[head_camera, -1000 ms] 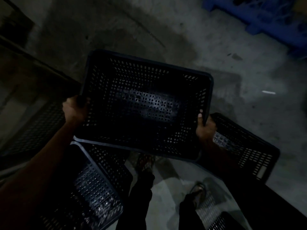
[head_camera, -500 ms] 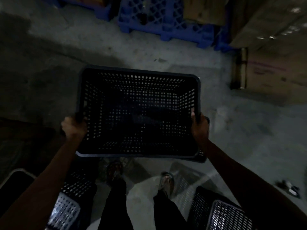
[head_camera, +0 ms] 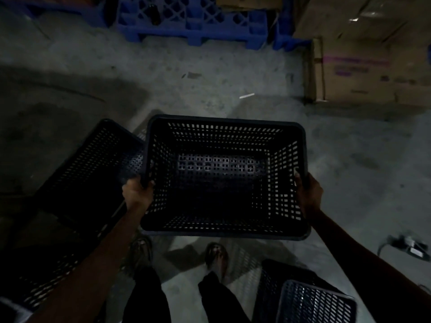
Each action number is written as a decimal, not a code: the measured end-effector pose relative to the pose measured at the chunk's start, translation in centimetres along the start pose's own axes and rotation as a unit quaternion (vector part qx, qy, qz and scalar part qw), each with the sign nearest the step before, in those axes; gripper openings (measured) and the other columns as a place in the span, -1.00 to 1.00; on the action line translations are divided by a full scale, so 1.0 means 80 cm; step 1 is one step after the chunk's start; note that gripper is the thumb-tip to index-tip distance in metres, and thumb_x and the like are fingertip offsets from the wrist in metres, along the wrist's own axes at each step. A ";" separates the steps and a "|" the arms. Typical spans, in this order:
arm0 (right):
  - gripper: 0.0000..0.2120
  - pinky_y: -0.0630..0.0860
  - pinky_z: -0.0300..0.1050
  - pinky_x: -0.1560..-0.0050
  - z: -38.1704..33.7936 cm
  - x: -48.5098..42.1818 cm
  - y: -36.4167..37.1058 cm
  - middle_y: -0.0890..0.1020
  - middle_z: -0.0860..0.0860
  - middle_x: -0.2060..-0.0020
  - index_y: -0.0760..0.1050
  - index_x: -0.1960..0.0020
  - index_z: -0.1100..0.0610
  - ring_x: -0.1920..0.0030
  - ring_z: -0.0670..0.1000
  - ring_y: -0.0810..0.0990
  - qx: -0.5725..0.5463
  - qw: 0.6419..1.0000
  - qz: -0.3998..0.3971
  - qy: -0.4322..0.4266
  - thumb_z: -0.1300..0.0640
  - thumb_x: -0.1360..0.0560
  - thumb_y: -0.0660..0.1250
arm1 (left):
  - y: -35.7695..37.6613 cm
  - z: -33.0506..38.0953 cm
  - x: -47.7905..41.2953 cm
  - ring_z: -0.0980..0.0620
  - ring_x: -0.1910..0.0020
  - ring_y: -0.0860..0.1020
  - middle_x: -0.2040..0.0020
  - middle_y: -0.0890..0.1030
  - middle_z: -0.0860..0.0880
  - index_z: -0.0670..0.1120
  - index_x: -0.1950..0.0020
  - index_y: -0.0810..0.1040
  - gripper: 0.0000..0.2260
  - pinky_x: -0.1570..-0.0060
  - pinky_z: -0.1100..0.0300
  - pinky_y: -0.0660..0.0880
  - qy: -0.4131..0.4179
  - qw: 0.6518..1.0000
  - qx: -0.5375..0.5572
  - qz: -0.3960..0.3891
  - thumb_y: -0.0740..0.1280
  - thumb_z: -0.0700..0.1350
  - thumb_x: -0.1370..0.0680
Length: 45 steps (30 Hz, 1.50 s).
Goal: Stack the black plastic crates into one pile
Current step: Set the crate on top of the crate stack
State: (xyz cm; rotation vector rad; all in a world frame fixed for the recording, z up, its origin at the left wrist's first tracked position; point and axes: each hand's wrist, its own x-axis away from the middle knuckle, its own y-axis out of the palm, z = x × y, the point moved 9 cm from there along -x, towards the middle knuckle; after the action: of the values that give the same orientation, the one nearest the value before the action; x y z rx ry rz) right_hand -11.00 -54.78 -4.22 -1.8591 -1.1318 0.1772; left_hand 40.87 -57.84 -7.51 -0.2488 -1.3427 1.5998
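I hold a black perforated plastic crate (head_camera: 224,180) upright and open side up, in front of my legs above the concrete floor. My left hand (head_camera: 137,194) grips its left rim and my right hand (head_camera: 309,194) grips its right rim. Another black crate (head_camera: 93,173) lies tilted on its side just left of the held one, close to its left wall. Two more black crates (head_camera: 310,297) sit nested or overlapping at the lower right, by my right foot.
Blue plastic pallets (head_camera: 193,22) line the far edge of the floor. Cardboard boxes (head_camera: 368,64) stand at the upper right. A small dark object with a cable (head_camera: 408,245) lies on the floor at the right. My feet (head_camera: 215,255) stand below the crate.
The view has swung further right and down. The held crate has come lower and to the right, level in both hands. The tilted crate on the left has come into view.
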 end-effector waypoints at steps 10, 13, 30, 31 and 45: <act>-0.67 0.28 -0.14 0.23 0.071 -0.053 0.064 0.65 0.27 0.12 0.43 -0.11 0.23 0.10 0.30 0.63 0.087 0.996 0.009 -0.004 -0.03 -0.63 0.09 | 0.079 -0.008 -0.014 -0.46 0.01 0.56 0.03 0.57 -0.48 -0.41 -0.10 0.49 -0.69 0.02 -0.21 0.49 0.062 0.994 -0.085 0.032 0.27 -0.13 -0.58; -0.67 0.29 -0.16 0.20 0.074 -0.054 0.060 0.66 0.25 0.06 0.46 -0.14 0.21 0.05 0.26 0.63 0.076 0.997 0.000 -0.011 -0.03 -0.63 0.10 | 0.081 -0.011 -0.018 -0.44 0.00 0.57 0.01 0.59 -0.46 -0.36 -0.14 0.50 -0.67 -0.03 -0.18 0.50 0.083 0.992 -0.092 0.035 0.28 -0.09 -0.57; -0.60 0.36 -0.04 0.21 0.067 -0.039 0.083 0.62 0.33 -0.02 0.23 -0.36 0.14 0.05 0.37 0.61 0.107 0.993 -0.040 0.001 -0.08 -0.63 0.03 | 0.077 -0.028 -0.030 -0.45 -0.09 0.54 -0.11 0.55 -0.47 -0.33 -0.28 0.37 -0.59 -0.07 -0.19 0.50 0.040 0.996 -0.080 -0.026 0.22 -0.02 -0.60; -0.55 0.42 -0.01 0.22 0.062 -0.036 0.083 0.59 0.32 -0.12 0.12 -0.45 0.08 0.03 0.37 0.61 0.122 0.992 -0.037 -0.023 -0.09 -0.63 0.01 | 0.078 -0.025 -0.027 -0.44 -0.14 0.52 -0.18 0.51 -0.45 -0.29 -0.38 0.27 -0.56 -0.08 -0.18 0.49 0.055 0.996 -0.060 -0.026 0.20 -0.05 -0.60; -0.41 0.34 -0.17 0.49 0.070 -0.031 0.088 0.55 0.17 0.42 -0.20 -0.57 -0.01 0.55 0.05 0.37 0.152 0.983 -0.017 -0.099 0.00 -0.64 0.00 | 0.085 -0.008 -0.026 -0.33 -0.36 0.40 -0.46 0.31 -0.29 -0.07 -0.56 -0.09 -0.38 -0.33 -0.06 0.39 0.195 0.979 0.008 -0.055 0.17 -0.18 -0.59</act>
State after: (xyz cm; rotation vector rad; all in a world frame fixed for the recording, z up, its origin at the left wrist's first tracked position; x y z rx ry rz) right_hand -10.98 -54.18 -13.55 -1.5753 -1.1969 0.4979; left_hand 38.67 -58.31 -14.33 -0.4461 -1.0218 1.3814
